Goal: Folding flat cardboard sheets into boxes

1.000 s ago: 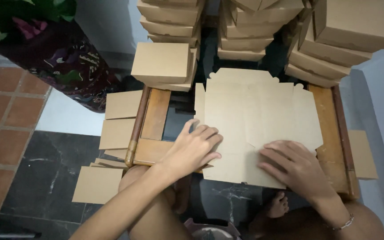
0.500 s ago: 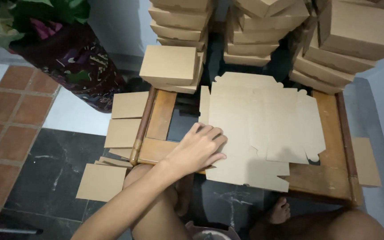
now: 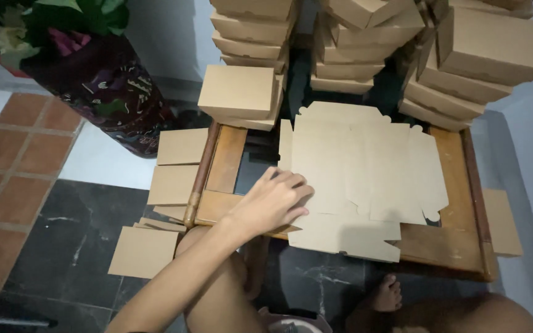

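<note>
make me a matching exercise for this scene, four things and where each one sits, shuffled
Things:
1. left hand
2. flat box blank
3. patterned pot
4. loose card pieces

Places:
A. top left, holding a plant
B. on the floor left of the wooden frame
C. spread across the wooden frame
D. pressing the blank's left edge

Pairs: 1-D, 2-C, 3-A, 4-B

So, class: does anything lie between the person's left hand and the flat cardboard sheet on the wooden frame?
Nothing visible does. The left hand rests palm-down directly on the left edge of the flat cardboard sheet, fingers spread on its surface. The right hand is out of view.
</note>
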